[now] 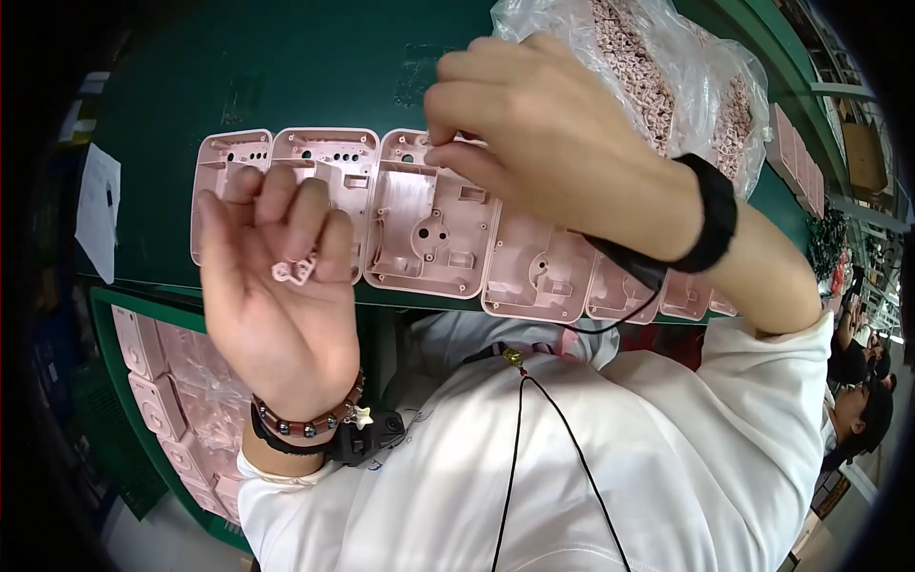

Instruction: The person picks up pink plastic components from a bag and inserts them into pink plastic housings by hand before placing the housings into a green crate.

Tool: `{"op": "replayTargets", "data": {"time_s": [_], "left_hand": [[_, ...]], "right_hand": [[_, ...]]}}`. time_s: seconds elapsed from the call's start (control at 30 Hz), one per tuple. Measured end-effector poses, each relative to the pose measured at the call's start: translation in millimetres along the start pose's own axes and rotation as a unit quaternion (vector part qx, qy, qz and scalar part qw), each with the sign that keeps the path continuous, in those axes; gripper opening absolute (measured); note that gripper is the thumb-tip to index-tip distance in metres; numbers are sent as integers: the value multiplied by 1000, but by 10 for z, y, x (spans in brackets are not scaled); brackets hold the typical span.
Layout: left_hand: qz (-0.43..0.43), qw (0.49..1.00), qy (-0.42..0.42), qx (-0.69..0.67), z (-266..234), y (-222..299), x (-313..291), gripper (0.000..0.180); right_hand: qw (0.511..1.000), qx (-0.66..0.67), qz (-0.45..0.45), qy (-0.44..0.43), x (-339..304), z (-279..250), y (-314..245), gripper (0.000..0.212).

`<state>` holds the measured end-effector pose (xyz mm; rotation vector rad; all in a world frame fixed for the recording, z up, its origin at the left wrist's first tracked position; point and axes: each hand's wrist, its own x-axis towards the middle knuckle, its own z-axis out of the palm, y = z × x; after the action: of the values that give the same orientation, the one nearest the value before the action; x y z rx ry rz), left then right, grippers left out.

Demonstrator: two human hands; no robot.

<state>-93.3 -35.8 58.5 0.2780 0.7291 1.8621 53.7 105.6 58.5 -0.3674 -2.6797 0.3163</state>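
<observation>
A row of pale pink plastic housings runs along the green table, their hollow insides facing up. My left hand (276, 324) is turned palm up over the left end of the row, fingers curled around small pink plastic parts (294, 271). Over the upper edge of the third housing (396, 214), my right hand (519, 105) is closed, thumb and fingers pinched together. Whatever lies between those fingertips is hidden. A black strap (710, 212) with a cable circles my right wrist, and the cable passes over housings further right (538, 272).
Behind my right hand lies a clear plastic bag (705, 62) full of small pink parts. More pink housings (796, 157) stand at the far right. At lower left, a green crate (143, 440) holds pink housings (152, 405) and clear film. People (858, 419) are in the right background.
</observation>
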Motion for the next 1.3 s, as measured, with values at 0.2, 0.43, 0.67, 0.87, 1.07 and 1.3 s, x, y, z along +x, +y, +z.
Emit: {"op": "replayTargets", "data": {"time_s": [0.2, 0.43, 0.67, 0.87, 1.07, 1.3], "left_hand": [[61, 996, -65, -13, 35, 66, -56, 21], [71, 997, -37, 13, 73, 14, -114, 21], [56, 996, -31, 61, -73, -40, -97, 25], [50, 994, -56, 75, -76, -31, -52, 25], [44, 995, -41, 85, -25, -55, -47, 25], [-1, 996, 11, 88, -25, -75, 18, 18]], "right_hand": [[987, -107, -27, -116, -78, 590, 210, 7], [973, -157, -92, -145, -101, 624, 250, 11], [970, -168, -121, -131, -123, 571, 251, 14], [971, -157, -109, -142, -130, 560, 275, 14], [966, -180, -111, -148, -114, 604, 260, 14], [996, -19, -67, -62, 64, 153, 350, 13]]}}
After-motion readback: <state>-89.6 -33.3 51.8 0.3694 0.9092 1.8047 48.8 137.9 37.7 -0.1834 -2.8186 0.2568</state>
